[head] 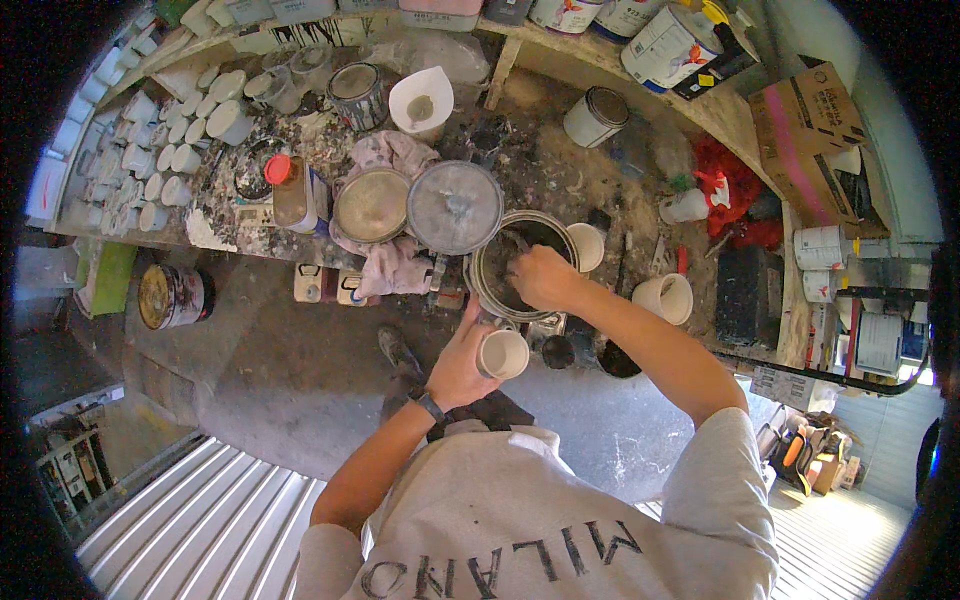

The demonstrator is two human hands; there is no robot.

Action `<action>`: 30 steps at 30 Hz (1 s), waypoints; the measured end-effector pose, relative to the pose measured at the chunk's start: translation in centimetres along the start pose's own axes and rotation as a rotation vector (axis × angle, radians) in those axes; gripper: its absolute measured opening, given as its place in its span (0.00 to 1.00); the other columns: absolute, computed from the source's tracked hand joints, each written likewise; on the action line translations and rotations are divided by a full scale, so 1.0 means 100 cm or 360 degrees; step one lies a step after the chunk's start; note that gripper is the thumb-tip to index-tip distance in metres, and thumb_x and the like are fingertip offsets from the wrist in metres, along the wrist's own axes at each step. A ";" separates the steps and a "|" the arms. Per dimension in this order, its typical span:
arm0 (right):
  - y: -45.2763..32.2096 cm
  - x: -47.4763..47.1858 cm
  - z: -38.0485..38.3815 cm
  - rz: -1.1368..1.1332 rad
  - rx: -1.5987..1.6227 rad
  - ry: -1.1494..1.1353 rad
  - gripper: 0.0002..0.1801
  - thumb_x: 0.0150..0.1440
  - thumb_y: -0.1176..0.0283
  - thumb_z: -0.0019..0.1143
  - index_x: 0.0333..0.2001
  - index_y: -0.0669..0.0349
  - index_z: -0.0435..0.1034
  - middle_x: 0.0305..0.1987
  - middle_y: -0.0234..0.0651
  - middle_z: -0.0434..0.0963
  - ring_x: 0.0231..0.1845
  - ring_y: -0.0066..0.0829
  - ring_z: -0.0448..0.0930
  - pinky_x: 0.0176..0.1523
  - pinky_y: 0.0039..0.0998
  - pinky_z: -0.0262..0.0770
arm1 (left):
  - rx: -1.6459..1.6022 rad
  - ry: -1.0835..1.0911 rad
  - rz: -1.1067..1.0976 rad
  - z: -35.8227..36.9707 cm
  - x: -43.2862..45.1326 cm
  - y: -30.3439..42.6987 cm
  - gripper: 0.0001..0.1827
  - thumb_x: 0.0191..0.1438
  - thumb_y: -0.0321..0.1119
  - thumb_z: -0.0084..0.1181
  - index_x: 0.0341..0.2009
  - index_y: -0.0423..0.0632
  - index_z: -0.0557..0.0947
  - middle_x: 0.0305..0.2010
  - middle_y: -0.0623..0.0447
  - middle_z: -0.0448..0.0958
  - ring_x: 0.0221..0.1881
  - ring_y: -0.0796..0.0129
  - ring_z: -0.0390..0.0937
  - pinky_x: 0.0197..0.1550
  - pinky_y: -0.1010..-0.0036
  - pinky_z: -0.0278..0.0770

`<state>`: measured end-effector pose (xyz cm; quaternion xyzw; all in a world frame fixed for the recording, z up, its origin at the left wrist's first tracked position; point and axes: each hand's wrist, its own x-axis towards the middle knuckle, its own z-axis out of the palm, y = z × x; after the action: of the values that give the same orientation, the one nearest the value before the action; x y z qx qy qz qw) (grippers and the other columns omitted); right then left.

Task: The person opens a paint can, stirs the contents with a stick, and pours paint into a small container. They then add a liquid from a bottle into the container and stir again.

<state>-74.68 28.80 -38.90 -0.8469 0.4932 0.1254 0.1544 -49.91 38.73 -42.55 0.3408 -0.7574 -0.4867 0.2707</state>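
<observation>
My left hand (461, 367) grips a white cup (503, 355) just in front of the bench, its thumb side near the rim of an open metal tin (574, 251). My right hand (546, 277) reaches over that tin with curled fingers. A thin shape shows near its fingertips inside the dark opening, too blurred to tell whether it is a held tool. Left of the tin lies a grey round lid (455, 207), which overlaps a closed tin with a tan lid (372, 205). A second white cup (586, 247) stands against the tin's right side.
A stained workbench (525, 150) carries a pink rag (394, 270), a rectangular can with a red cap (300, 199), a white tub (664, 298), a spray bottle (686, 205) and several small lidded pots (229, 122). A paint pail (172, 296) stands on the floor, left.
</observation>
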 end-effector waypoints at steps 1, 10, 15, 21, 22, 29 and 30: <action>0.000 0.000 0.002 -0.0014 0.0037 0.0001 0.16 0.62 0.63 0.55 0.32 0.64 0.80 0.36 0.47 0.83 0.38 0.50 0.83 0.47 0.46 0.79 | -0.0033 -0.0003 -0.0021 0.000 0.000 0.000 0.39 0.40 0.33 0.79 0.57 0.44 0.72 0.80 0.26 0.40 0.77 0.34 0.53 0.69 0.55 0.68; 0.010 -0.009 0.004 0.0029 -0.0074 -0.0084 0.13 0.60 0.65 0.57 0.35 0.63 0.82 0.32 0.47 0.83 0.36 0.53 0.82 0.44 0.49 0.79 | -0.0033 -0.0022 0.0001 0.002 0.001 -0.004 0.41 0.39 0.32 0.79 0.57 0.44 0.71 0.80 0.25 0.39 0.77 0.33 0.53 0.70 0.56 0.67; 0.000 0.000 0.010 0.0008 0.0325 0.0242 0.15 0.59 0.64 0.57 0.33 0.66 0.79 0.33 0.50 0.82 0.37 0.54 0.82 0.44 0.49 0.80 | -0.0039 0.0034 0.0083 0.003 0.003 -0.005 0.41 0.40 0.32 0.79 0.58 0.44 0.71 0.80 0.24 0.39 0.77 0.30 0.51 0.71 0.54 0.65; -0.008 0.001 -0.005 -0.0001 0.0227 0.0391 0.11 0.57 0.67 0.58 0.33 0.65 0.79 0.35 0.51 0.83 0.40 0.54 0.84 0.46 0.48 0.82 | -0.0098 0.0012 0.0082 0.002 0.004 -0.007 0.42 0.41 0.32 0.78 0.59 0.46 0.69 0.79 0.24 0.38 0.78 0.29 0.47 0.74 0.53 0.61; -0.006 -0.001 -0.007 -0.0043 0.0077 0.0321 0.10 0.57 0.69 0.58 0.35 0.65 0.79 0.35 0.50 0.82 0.41 0.53 0.84 0.44 0.48 0.81 | -0.0125 -0.0008 0.0048 0.001 0.004 -0.008 0.42 0.41 0.32 0.78 0.60 0.46 0.69 0.79 0.24 0.38 0.79 0.29 0.47 0.74 0.53 0.61; 0.004 -0.009 -0.007 0.0040 -0.0175 -0.0252 0.10 0.57 0.69 0.54 0.34 0.62 0.80 0.35 0.45 0.82 0.39 0.48 0.82 0.48 0.46 0.78 | -0.0210 0.0029 -0.0008 0.007 0.003 -0.008 0.38 0.41 0.35 0.80 0.56 0.44 0.73 0.80 0.24 0.42 0.82 0.37 0.40 0.73 0.54 0.62; 0.002 -0.009 -0.006 -0.0170 -0.0081 -0.0135 0.11 0.57 0.68 0.55 0.35 0.61 0.80 0.35 0.46 0.83 0.40 0.49 0.83 0.47 0.48 0.79 | -0.0225 0.0014 -0.0064 0.008 0.002 -0.008 0.39 0.41 0.35 0.80 0.56 0.44 0.73 0.80 0.24 0.43 0.82 0.37 0.39 0.74 0.53 0.61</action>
<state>-75.21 29.17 -38.02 -0.8696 0.4370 0.1651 0.1601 -50.48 38.75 -43.61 0.3381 -0.7130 -0.5427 0.2877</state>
